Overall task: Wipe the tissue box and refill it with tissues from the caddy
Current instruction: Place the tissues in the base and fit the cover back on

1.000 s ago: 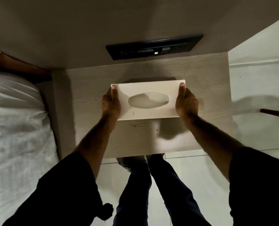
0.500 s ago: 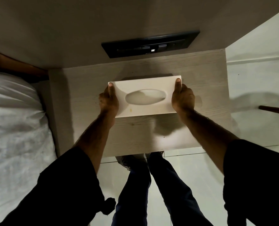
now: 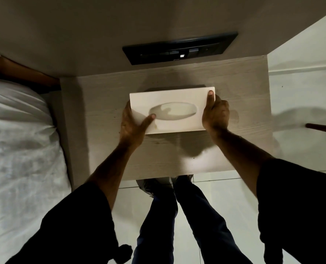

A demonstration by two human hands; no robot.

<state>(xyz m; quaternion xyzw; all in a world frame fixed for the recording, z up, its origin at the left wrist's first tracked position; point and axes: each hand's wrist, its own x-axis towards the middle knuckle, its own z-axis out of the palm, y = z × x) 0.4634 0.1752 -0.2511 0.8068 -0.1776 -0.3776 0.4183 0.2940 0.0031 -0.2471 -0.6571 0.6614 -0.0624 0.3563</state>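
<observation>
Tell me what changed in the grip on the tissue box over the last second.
The left hand shifted: its thumb, earlier laid straight along the left end of the tissue box, now angles inward across the top toward the oval opening. The right hand kept its hold on the right end, thumb pointing up along the edge. The box stayed gripped by both hands over the wooden nightstand.

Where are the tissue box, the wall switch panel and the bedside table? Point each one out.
tissue box (image 3: pixel 179 96): head view, on the bare top face behind the oval opening.
wall switch panel (image 3: pixel 179 48): head view, on its dark middle.
bedside table (image 3: pixel 101 96): head view, on bare wood left of the box.
</observation>
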